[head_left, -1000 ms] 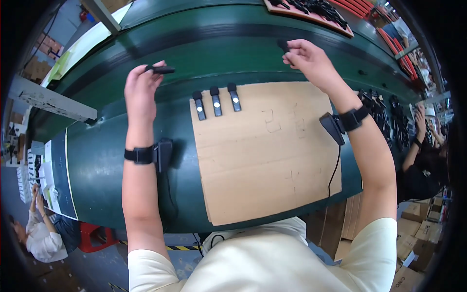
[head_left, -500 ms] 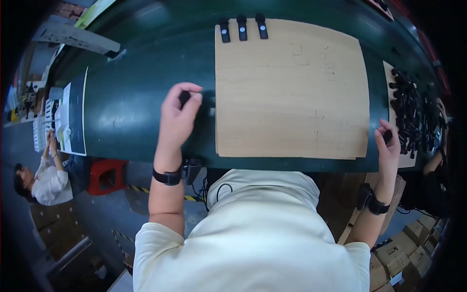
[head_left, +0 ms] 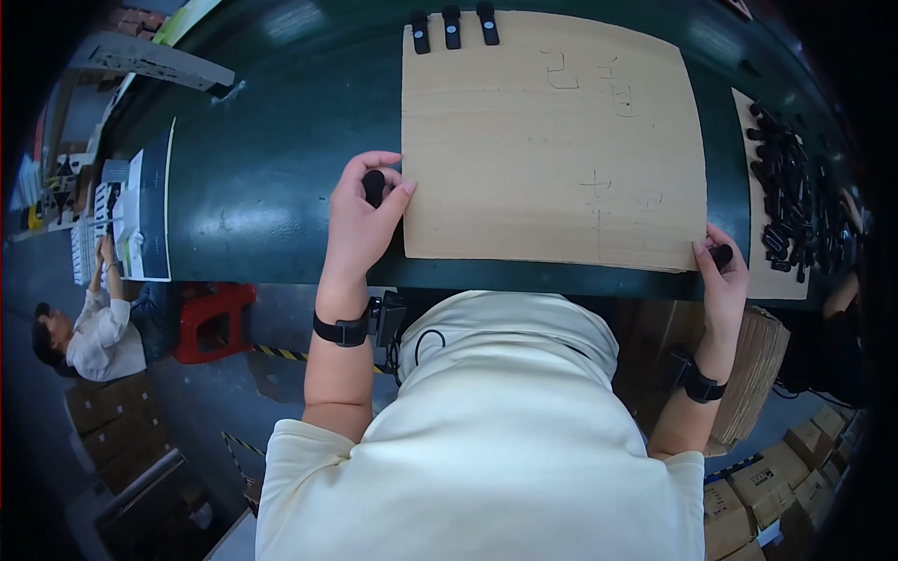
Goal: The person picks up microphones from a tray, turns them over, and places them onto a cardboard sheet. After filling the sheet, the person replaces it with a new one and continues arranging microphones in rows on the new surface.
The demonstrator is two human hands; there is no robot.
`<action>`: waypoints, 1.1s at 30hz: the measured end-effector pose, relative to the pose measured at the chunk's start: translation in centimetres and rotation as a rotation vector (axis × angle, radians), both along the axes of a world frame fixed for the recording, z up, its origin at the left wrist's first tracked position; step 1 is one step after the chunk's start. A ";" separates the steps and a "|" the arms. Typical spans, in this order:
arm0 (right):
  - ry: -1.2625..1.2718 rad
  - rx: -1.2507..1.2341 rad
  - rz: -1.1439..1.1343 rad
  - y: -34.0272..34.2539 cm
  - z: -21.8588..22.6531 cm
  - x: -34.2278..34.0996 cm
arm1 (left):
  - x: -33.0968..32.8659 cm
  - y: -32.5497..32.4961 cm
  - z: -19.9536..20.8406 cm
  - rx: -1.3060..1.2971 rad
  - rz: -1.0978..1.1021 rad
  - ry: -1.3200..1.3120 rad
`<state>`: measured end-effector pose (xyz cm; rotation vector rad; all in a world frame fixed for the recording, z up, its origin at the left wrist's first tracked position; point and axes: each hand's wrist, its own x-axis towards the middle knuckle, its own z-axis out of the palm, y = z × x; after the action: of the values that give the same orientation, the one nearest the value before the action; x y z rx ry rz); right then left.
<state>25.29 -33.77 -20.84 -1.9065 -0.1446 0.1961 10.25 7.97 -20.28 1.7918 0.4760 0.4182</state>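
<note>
A large sheet of cardboard [head_left: 552, 140] with pen marks lies on the dark green table. At its left edge is my left hand [head_left: 363, 221], fingers curled around a small black device [head_left: 374, 188] whose rounded end shows, with fingertips near or on the cardboard. My right hand [head_left: 725, 292] is by the lower right corner, thumb at the edge, and holds another black device [head_left: 720, 256], mostly hidden by the fingers. Three slim black devices [head_left: 453, 30] with rounded heads and pale dots stand in a row at the cardboard's far left corner.
Many similar black devices [head_left: 786, 187] are heaped on a second cardboard piece [head_left: 760, 280] at the right. A grey metal bar [head_left: 154, 61] juts over the far left. A seated person [head_left: 94, 337] is at the left beside a red stool [head_left: 213, 323]. Cartons [head_left: 772, 477] stand lower right.
Both hands have come in toward the cardboard's edges, the left moving right, the right moving left, each with its black device. My view has shifted slightly, so the table sits higher.
</note>
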 end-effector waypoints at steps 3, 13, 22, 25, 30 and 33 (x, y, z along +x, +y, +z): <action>-0.010 -0.014 0.001 0.0 0.0 -0.5 | 0.0 0.1 0.1 0.005 0.004 0.006; -0.261 -0.112 -0.132 1.6 4.2 -3.0 | -1.7 0.2 1.7 -0.135 0.095 -0.090; -0.095 0.308 0.516 11.0 10.4 -5.0 | -0.4 -4.1 8.9 -0.071 -0.326 -0.520; -0.199 0.355 0.632 14.5 9.8 -4.5 | 0.2 -5.5 9.4 -0.120 -0.418 -0.586; 0.083 0.428 0.682 16.2 10.3 -5.3 | 0.3 -6.8 9.1 -0.347 -0.447 -0.563; 0.132 0.630 0.524 16.5 9.9 -6.0 | 0.4 -7.1 8.6 -0.325 -0.430 -0.552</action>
<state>19.31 -17.31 -10.94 -1.1945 -0.5502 0.5576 10.60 0.86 -11.72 1.3385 -0.2190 0.4766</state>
